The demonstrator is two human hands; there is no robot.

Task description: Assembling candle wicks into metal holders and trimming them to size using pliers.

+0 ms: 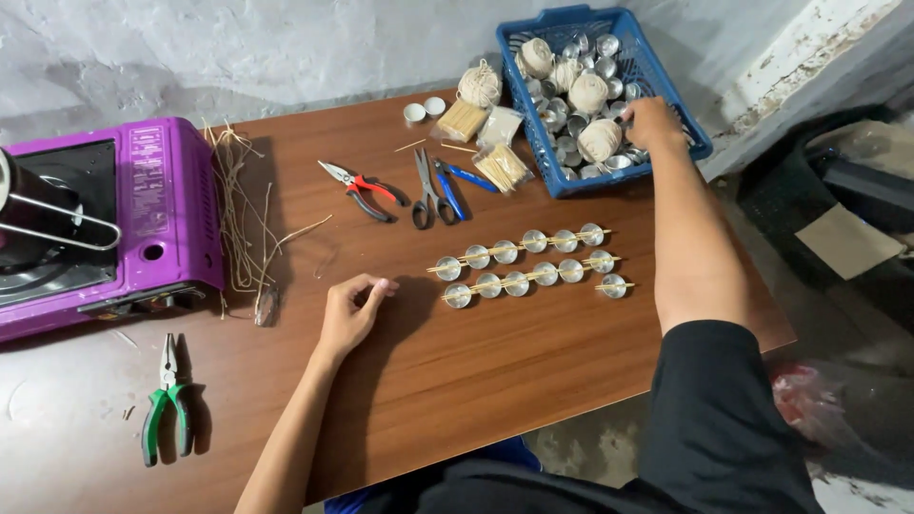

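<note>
My right hand (653,124) reaches into the blue plastic basket (702,144) at the table's far right, fingers curled down among small metal cups (574,127) and balls of twine (588,92); what it grips is hidden. My left hand (352,309) rests on the brown wooden table (457,381), fingers loosely curled, holding nothing. Right of it lie two rows of small metal cups (519,269) with thin wooden sticks laid across their tops.
A purple portable gas stove (162,205) with a pot sits at the left. Dry straw (243,219), red-handled pliers (367,190), scissors (426,190), a blue-handled tool (468,176), stick bundles (502,167) and green-handled pliers (168,400) lie about.
</note>
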